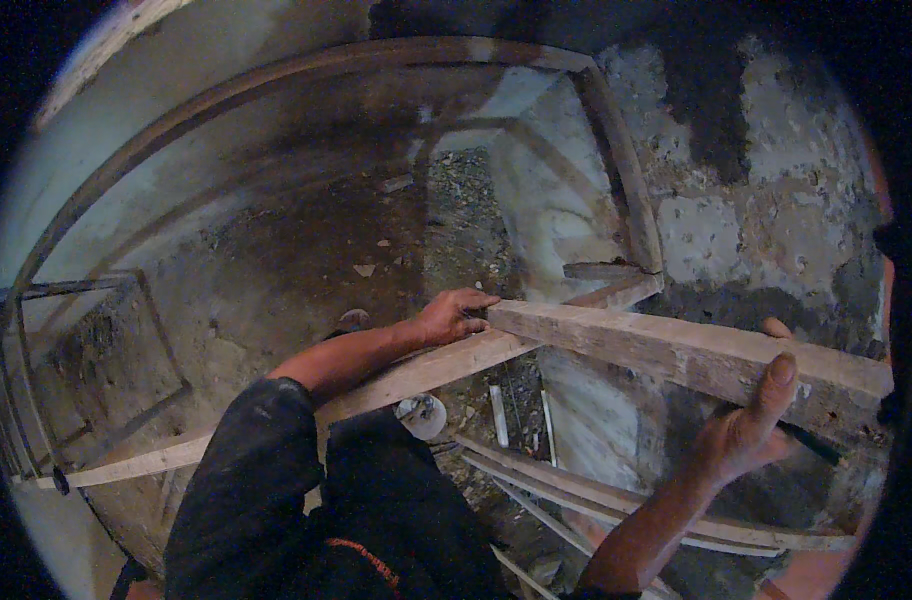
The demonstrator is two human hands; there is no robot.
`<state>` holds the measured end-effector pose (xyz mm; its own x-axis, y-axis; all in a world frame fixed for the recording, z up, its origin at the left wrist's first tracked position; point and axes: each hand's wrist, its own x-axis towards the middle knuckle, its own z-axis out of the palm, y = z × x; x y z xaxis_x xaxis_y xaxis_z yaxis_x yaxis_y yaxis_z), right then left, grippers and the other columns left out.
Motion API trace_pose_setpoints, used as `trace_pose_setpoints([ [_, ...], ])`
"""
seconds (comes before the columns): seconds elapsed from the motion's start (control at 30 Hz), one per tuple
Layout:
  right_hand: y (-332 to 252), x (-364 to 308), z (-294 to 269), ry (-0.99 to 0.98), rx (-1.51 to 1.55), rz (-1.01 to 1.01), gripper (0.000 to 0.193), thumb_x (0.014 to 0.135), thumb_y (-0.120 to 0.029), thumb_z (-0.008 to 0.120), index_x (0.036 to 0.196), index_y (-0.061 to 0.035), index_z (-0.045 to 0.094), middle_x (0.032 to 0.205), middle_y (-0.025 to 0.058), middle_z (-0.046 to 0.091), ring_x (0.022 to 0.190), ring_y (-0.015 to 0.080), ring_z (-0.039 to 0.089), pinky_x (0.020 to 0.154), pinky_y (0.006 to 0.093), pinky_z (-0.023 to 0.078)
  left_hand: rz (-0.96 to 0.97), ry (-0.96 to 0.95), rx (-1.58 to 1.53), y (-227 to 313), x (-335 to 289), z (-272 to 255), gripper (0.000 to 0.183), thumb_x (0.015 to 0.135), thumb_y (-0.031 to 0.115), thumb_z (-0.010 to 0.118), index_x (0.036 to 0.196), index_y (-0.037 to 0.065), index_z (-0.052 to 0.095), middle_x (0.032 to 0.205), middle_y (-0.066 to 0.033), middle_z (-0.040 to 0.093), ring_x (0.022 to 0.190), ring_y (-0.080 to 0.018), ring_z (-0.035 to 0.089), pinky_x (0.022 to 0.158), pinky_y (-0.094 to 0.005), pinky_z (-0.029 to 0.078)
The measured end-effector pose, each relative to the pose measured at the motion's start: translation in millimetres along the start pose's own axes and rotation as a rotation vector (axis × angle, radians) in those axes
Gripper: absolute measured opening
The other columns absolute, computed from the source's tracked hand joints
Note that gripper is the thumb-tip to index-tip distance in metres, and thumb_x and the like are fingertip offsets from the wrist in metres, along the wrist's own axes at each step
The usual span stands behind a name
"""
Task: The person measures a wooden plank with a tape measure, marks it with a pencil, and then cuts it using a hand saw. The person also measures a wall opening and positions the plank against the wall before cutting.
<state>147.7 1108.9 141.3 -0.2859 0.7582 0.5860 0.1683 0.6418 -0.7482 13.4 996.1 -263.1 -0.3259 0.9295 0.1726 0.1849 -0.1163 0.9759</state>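
Observation:
A thick, rough wooden beam (676,345) lies slantwise in front of me, its left end over a lower wooden rail (426,370). My left hand (454,317) is at that left end, fingers and thumb closed on it; the fingertips are partly hidden. Farther right, my right hand (746,430) grips the beam from its near side and below. Its thumb presses on the near face, while one fingertip shows over the far edge. The rail runs in a long bend to the lower left, passing under my left forearm.
A curved wooden frame (306,75) spans the far side. Patchy plastered wall (766,190) rises at the right. Rubble (466,200) covers the ground far below. A whitish bucket (421,415) stands beneath the rail, and several loose boards (616,500) lie at the lower right.

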Motion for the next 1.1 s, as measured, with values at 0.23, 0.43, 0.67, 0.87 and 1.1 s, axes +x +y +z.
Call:
trace_pose_setpoints([
  [0.23, -2, -2, 0, -0.042, 0.001, 0.084, 0.050, 0.092, -0.035, 0.068, 0.121, 0.0046, 0.060, 0.115, 0.0142, 0.064, 0.100, 0.0193, 0.060, 0.090, 0.0347, 0.051, 0.003, -0.018, -0.004, 2, -1, -4, 0.054, 0.085, 0.026, 0.077, 0.133, 0.007, 0.062, 0.125, -0.0189, 0.066, 0.117, -0.0368, 0.063, 0.100, -0.0430, 0.050],
  [0.43, 0, -3, -3, -0.026, 0.025, 0.218, 0.057, 0.088, -0.044, 0.065, 0.125, -0.0004, 0.059, 0.114, 0.0089, 0.058, 0.106, 0.0199, 0.055, 0.095, 0.0332, 0.044, -0.005, 0.014, 0.029, 6, -3, -2, 0.053, 0.085, 0.021, 0.077, 0.134, 0.009, 0.062, 0.123, -0.0183, 0.067, 0.115, -0.0363, 0.064, 0.099, -0.0425, 0.051],
  [0.67, 2, -2, -1, -0.042, -0.008, 0.055, 0.042, 0.092, -0.028, 0.065, 0.120, 0.0039, 0.060, 0.116, 0.0127, 0.064, 0.101, 0.0173, 0.060, 0.093, 0.0339, 0.048, -0.002, 0.011, -0.005, 8, -3, -2, 0.052, 0.081, 0.014, 0.078, 0.130, 0.008, 0.064, 0.123, -0.0184, 0.066, 0.114, -0.0358, 0.064, 0.096, -0.0416, 0.052],
  [0.87, 2, -2, 11, 0.030, 0.038, -0.086, 0.029, 0.091, -0.015, 0.068, 0.112, 0.0055, 0.063, 0.109, 0.0142, 0.070, 0.094, 0.0167, 0.063, 0.087, 0.0332, 0.052, -0.013, -0.025, 0.063, 11, 0, -6, 0.052, 0.082, 0.017, 0.077, 0.131, 0.007, 0.063, 0.125, -0.0196, 0.066, 0.113, -0.0356, 0.065, 0.097, -0.0420, 0.052],
  [1.1, -3, 0, 15, 0.020, -0.003, -0.119, 0.022, 0.092, -0.013, 0.069, 0.105, 0.0047, 0.069, 0.108, 0.0117, 0.071, 0.094, 0.0153, 0.063, 0.088, 0.0335, 0.051, -0.240, -0.158, -0.070, 22, 12, -23, 0.067, 0.077, 0.032, 0.082, 0.134, 0.005, 0.061, 0.126, -0.0164, 0.068, 0.115, -0.0284, 0.065, 0.103, -0.0393, 0.048],
])
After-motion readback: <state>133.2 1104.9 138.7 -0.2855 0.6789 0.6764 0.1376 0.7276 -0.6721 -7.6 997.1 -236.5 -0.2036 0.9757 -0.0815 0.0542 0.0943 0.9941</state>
